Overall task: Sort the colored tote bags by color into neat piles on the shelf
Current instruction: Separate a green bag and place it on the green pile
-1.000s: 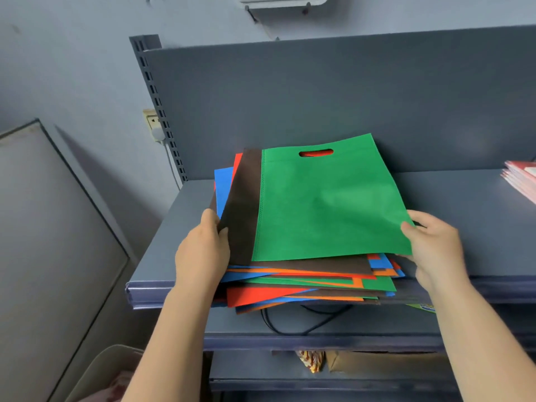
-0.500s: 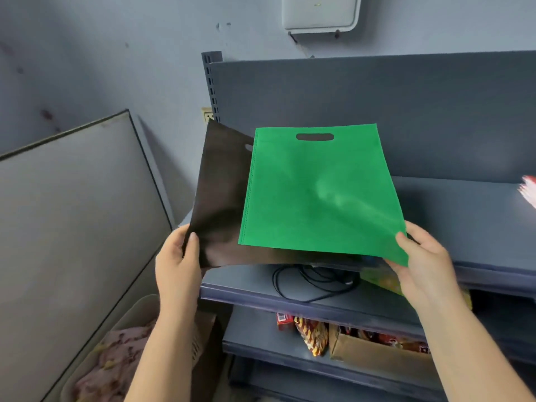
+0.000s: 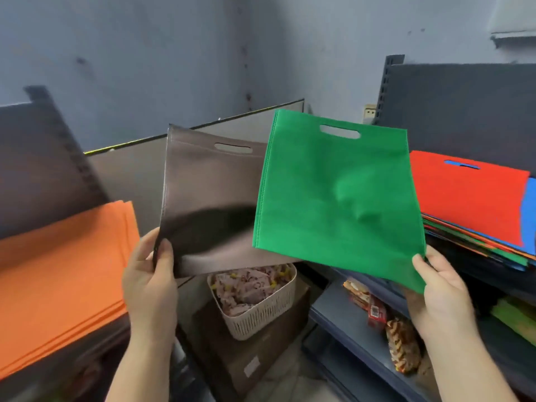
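Observation:
My left hand point(image 3: 150, 281) pinches the lower left corner of a dark brown tote bag point(image 3: 208, 198), held up in the air. My right hand point(image 3: 443, 288) pinches the lower right corner of a green tote bag point(image 3: 336, 198), which overlaps the brown one's right edge. On the left shelf lies a pile of orange bags point(image 3: 58, 277). On the right shelf sits the mixed stack point(image 3: 475, 227), with a red bag point(image 3: 467, 195) on top and blue, green and orange edges below.
Between the two shelf units, low down, a beige basket point(image 3: 261, 314) holds patterned packets on a brown box. Lower right shelves point(image 3: 342, 317) carry snack packets. A grey board point(image 3: 133, 175) leans against the wall behind the bags.
The view has swung left from the right shelf. Both hands carried the brown and green bags off the mixed stack and leftward; the bags have spread apart, and the orange pile has come into sight.

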The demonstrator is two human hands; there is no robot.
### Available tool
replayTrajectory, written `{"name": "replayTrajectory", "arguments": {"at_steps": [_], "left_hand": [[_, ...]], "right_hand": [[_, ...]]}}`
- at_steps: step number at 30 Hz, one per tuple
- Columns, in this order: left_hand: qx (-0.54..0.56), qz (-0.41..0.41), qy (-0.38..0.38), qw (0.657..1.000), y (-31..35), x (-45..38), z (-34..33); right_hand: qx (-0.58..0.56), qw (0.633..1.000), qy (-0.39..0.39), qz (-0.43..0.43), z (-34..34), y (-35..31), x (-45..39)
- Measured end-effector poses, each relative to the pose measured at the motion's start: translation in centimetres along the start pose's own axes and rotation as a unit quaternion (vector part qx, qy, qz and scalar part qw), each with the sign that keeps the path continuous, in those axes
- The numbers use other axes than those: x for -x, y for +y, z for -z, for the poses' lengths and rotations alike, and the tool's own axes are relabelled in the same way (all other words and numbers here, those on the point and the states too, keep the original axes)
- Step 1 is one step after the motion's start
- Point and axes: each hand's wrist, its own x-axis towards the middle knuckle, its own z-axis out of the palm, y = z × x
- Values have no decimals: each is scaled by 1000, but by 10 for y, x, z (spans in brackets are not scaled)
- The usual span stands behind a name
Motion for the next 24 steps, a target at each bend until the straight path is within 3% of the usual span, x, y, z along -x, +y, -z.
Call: {"name": "replayTrajectory", "arguments": {"at_steps": [12, 16, 24], "left_hand": [[-78, -54, 236, 967, 49, 4, 236], [-116, -71, 318, 938, 71, 12, 318], [-208, -101, 405, 884, 110, 46, 490]], "right_hand": [[-11, 969, -220, -107, -172, 83, 103], [-33, 948, -285, -139, -223, 112, 169], [-61, 906, -365, -203, -301, 169, 320]]}}
